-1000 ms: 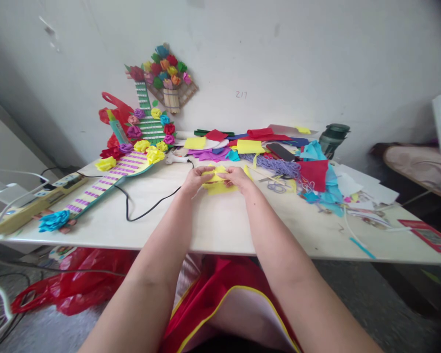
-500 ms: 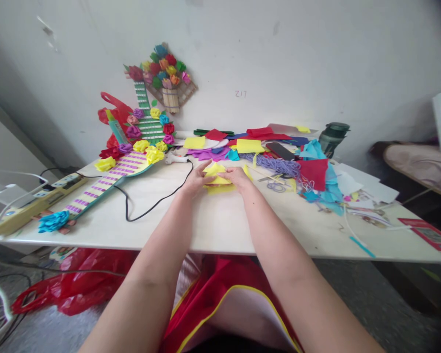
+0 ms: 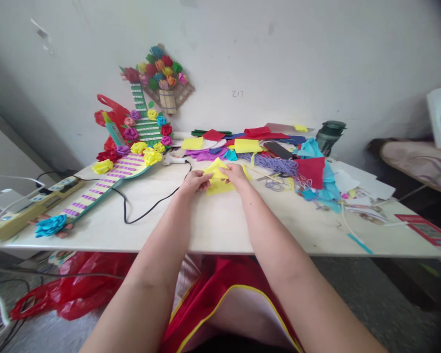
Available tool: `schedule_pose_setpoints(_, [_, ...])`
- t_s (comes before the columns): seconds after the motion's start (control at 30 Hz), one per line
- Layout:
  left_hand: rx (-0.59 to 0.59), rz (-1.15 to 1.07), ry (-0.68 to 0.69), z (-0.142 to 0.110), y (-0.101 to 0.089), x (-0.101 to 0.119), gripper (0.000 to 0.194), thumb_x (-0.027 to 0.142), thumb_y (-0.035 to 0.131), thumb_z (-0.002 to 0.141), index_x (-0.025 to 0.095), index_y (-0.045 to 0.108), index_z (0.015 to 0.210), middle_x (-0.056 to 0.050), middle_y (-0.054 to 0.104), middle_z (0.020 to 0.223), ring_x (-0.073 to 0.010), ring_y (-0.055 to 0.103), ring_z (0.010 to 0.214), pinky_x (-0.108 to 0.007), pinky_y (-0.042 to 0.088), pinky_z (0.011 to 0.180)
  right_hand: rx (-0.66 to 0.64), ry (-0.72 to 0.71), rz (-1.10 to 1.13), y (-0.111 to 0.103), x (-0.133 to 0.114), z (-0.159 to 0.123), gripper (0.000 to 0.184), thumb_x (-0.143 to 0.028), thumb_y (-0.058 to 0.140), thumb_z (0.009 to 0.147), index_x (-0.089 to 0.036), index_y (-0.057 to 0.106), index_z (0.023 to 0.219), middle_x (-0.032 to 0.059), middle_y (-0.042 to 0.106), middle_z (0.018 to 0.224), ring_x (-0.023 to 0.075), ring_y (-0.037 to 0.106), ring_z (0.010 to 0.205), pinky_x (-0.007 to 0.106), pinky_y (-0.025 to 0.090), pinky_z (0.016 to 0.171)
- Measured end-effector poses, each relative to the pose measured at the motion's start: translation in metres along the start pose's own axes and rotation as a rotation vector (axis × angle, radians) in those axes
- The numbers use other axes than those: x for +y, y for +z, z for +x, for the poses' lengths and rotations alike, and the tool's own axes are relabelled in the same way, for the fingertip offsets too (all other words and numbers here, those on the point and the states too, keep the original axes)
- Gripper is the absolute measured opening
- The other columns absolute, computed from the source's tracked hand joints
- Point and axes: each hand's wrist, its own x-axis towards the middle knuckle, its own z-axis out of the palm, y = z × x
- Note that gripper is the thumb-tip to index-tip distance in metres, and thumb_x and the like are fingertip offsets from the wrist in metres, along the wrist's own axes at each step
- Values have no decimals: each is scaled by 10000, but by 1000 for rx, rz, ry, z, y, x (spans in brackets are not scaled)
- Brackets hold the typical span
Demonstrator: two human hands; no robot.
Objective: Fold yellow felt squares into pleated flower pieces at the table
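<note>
A piece of yellow crepe paper (image 3: pixel 216 169) is stretched between my two hands, a little above the tabletop (image 3: pixel 220 225). My left hand (image 3: pixel 196 182) pinches its left edge, fingers curled in. At the right edge, my right hand (image 3: pixel 234 175) has the paper between thumb and fingers. More yellow paper (image 3: pixel 220 190) lies under the hands on the table. Beyond them rests a white glue gun (image 3: pixel 174 160) with a black cord (image 3: pixel 147 218).
Folded crepe paper (image 3: pixel 246 145), purple yarn (image 3: pixel 275 164), a phone (image 3: pixel 277 150) and a dark green bottle (image 3: pixel 330 136) lie along the back. On the left are a guitar-shaped craft with paper flowers (image 3: pixel 106 184) and a power strip (image 3: pixel 40 208). Red bags (image 3: pixel 84 284) sit below.
My left fingers have curled in, from more spread out to a pinch on the paper's edge. The yellow paper is raised to a taller peak. The view has shifted slightly.
</note>
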Motion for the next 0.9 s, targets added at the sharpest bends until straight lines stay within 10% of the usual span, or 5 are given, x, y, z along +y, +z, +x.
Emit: schedule_pose_setpoints(0.9, [-79, -125, -20, 3, 0, -6, 402, 332, 850, 498, 117, 643, 766, -38, 667, 621, -123, 599, 507, -238, 474, 531, -56, -216, -98, 10, 5, 0, 195, -322, 590, 726, -186, 493, 624, -54, 484, 611, 78, 463, 534, 185, 434, 495])
